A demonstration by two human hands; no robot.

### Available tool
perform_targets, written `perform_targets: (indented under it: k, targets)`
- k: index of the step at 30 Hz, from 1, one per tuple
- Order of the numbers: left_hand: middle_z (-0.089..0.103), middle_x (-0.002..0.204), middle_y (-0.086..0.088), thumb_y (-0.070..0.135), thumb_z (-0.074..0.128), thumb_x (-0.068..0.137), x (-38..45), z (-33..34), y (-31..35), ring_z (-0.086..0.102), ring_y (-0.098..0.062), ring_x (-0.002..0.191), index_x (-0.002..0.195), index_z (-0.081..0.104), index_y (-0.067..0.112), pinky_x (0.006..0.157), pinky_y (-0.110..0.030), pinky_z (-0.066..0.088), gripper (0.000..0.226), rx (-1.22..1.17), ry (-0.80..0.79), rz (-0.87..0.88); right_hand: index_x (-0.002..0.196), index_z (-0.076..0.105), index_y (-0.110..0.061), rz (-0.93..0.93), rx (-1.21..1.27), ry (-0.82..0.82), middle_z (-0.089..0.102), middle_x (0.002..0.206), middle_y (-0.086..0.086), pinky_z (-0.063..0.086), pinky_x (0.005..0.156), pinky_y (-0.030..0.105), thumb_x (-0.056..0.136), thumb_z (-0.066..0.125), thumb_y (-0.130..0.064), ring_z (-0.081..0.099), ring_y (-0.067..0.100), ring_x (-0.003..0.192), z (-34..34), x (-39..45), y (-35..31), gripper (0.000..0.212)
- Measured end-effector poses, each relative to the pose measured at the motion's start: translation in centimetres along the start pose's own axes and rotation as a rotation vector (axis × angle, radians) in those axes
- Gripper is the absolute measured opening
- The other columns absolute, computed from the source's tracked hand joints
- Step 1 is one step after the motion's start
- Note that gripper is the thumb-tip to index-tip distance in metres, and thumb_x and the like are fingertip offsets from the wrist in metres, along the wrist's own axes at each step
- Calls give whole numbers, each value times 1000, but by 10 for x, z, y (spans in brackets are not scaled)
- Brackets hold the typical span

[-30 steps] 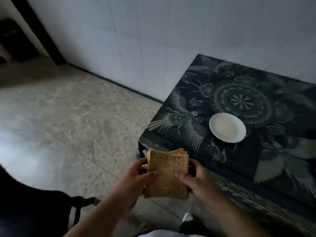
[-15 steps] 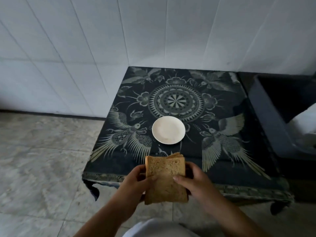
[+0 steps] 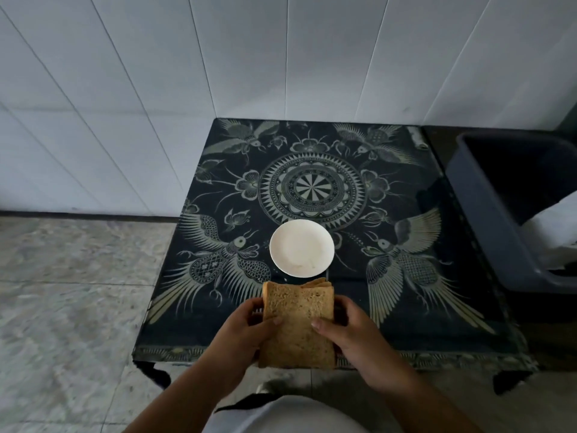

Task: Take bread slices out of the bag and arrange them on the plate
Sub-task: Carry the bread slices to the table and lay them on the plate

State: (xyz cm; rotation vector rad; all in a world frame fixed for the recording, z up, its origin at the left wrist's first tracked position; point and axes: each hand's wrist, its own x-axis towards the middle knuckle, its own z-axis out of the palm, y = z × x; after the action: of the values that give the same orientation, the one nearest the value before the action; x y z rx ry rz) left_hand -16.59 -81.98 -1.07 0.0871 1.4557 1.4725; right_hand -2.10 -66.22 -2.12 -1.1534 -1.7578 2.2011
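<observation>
A stack of brown bread slices [image 3: 296, 326] hangs over the near edge of the low table, held between both hands. My left hand [image 3: 242, 334] grips its left side with the thumb on the top slice. My right hand [image 3: 349, 331] grips the right side, thumb also on top. Just beyond the stack, a small round white plate [image 3: 302, 247] lies bare on the table. No bag shows in this view.
The low table [image 3: 437, 323] has a dark top with bird and mandala patterns and stands against a white tiled wall. A dark grey bin [image 3: 512, 214] stands to its right. Marbled floor tiles [image 3: 68, 292] lie to the left.
The view has swung from the floor on the left to face the table squarely. The bread stack stays in both hands and now sits just short of the plate.
</observation>
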Motion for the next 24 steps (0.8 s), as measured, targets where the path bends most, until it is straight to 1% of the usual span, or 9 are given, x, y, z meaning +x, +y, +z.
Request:
perform_targets:
  k: [3, 5, 8, 10, 12, 15, 18, 21, 24]
  targets:
    - [76, 99, -9, 13, 72, 78, 14, -6, 11, 73, -32, 91, 117, 59, 12, 70, -47, 60, 41, 12, -50, 0, 111, 60, -31, 2, -5, 31, 76, 103, -5, 59, 84, 41, 81, 79, -20, 72, 11, 93, 3, 11, -5, 36]
    - [76, 99, -7, 17, 73, 75, 23, -9, 16, 73, -31, 92, 117, 59, 15, 73, -48, 60, 45, 13, -78, -8, 110, 60, -32, -6, -16, 54, 75, 103, -6, 59, 81, 37, 81, 79, -22, 72, 8, 92, 4, 18, -6, 36]
    - [77, 97, -5, 13, 71, 84, 39, -15, 19, 73, -29, 90, 115, 61, 17, 74, -49, 61, 34, 43, -66, -34, 108, 59, -35, -2, -31, 104, 74, 103, -8, 58, 79, 34, 78, 82, -28, 71, 6, 91, 8, 30, -7, 39]
    - [76, 99, -7, 11, 68, 89, 51, -16, 23, 74, -26, 88, 115, 61, 18, 71, -44, 62, 28, 102, -32, -42, 106, 59, -36, 11, -53, 131, 74, 104, -9, 58, 79, 34, 75, 83, -32, 71, 5, 91, 9, 41, -6, 40]
    - [72, 107, -6, 13, 67, 91, 64, -16, 28, 73, -23, 90, 118, 59, 20, 68, -37, 61, 30, 177, -16, -39, 107, 60, -35, 32, -60, 158, 74, 106, -7, 59, 84, 40, 75, 83, -31, 71, 9, 94, 8, 54, -6, 40]
    - [69, 113, -6, 14, 68, 91, 82, -14, 34, 69, -25, 98, 124, 56, 16, 79, -44, 59, 35, 241, -8, -30, 105, 61, -37, 59, -24, 181, 73, 108, -7, 58, 86, 44, 76, 83, -29, 70, 12, 97, 6, 73, -8, 37]
    - [70, 114, -7, 16, 72, 88, 103, -13, 37, 69, -26, 100, 125, 55, 15, 86, -49, 58, 41, 237, 29, -32, 102, 61, -40, 73, -9, 191, 74, 103, -11, 60, 78, 37, 75, 83, -28, 71, 8, 92, 1, 90, -12, 36]
    - [73, 110, -3, 21, 73, 86, 125, -10, 41, 72, -19, 93, 120, 61, 15, 70, -36, 61, 37, 212, 41, -43, 97, 62, -41, 74, 13, 204, 75, 95, -15, 59, 65, 26, 77, 82, -23, 72, 2, 84, -6, 111, -17, 33]
    - [78, 98, 2, 14, 67, 90, 148, -7, 46, 74, -14, 84, 115, 64, 14, 60, -27, 59, 25, 141, 32, -75, 98, 62, -37, 107, 34, 207, 75, 99, -8, 59, 64, 27, 80, 80, -20, 73, 7, 85, -13, 134, -22, 31]
